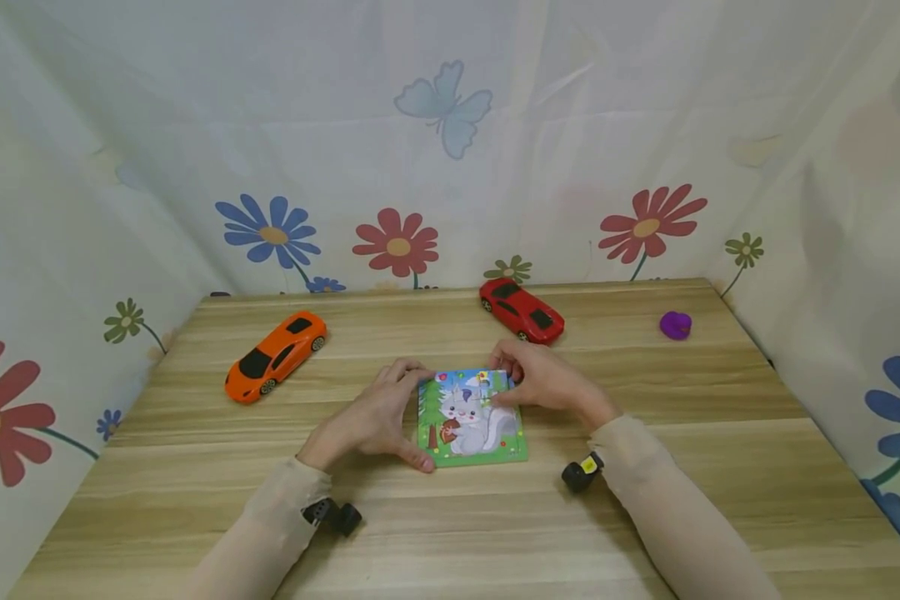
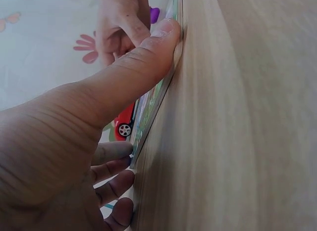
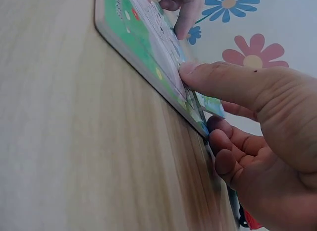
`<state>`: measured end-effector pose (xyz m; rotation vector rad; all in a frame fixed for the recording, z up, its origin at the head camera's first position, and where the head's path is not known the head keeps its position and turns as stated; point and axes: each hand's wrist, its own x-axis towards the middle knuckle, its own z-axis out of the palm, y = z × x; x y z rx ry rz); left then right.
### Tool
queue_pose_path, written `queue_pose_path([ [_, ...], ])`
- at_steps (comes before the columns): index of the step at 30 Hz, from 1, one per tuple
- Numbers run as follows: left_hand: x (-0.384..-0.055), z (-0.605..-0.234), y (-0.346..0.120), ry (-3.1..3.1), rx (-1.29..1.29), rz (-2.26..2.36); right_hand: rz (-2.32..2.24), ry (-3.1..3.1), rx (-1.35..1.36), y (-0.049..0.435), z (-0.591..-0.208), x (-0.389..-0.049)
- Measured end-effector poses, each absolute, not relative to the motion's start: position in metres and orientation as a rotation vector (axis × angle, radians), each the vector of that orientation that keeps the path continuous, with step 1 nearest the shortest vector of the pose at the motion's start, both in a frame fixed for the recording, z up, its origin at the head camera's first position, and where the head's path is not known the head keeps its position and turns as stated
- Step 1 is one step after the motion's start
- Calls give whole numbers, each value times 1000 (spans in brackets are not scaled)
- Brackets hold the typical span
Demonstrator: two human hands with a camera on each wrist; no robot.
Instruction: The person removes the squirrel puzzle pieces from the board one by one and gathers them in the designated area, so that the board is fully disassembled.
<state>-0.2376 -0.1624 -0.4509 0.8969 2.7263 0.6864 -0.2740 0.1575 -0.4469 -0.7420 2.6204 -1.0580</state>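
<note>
A flat jigsaw puzzle [image 1: 457, 457] with a grey squirrel picture and green border lies on the table between both hands. My left hand [image 1: 375, 414] holds its left side, thumb at the near corner and fingers at the far corner. At the upper right corner, my right hand [image 1: 543, 379] pinches a puzzle piece [image 3: 213, 106] between thumb and fingers. In the right wrist view that piece stands tilted above the board; the thumb [image 3: 218, 76] partly hides it. The left wrist view shows the left thumb [image 2: 143, 62] along the board's edge.
An orange toy car [image 1: 277, 358] stands at the back left of the wooden table [image 1: 450, 533]. Behind the right hand is a red toy car [image 1: 521, 311]. A small purple object [image 1: 675, 325] lies at the back right. Flowered curtains [image 1: 450, 183] surround the table.
</note>
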Motion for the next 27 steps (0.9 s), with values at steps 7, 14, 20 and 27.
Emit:
queue_pose_path([
  [7, -238, -450, -162, 2731, 902, 683, -1080, 2587, -732, 160, -447, -276],
  [14, -238, -451, -162, 2727, 892, 671, -1117, 2519, -746, 168, -446, -276],
  [20, -237, -449, -163, 2732, 895, 666, -1172, 2489, -758, 169, -445, -276],
  [27, -238, -450, -163, 2726, 890, 661, -1233, 2526, -715, 171, -441, -274],
])
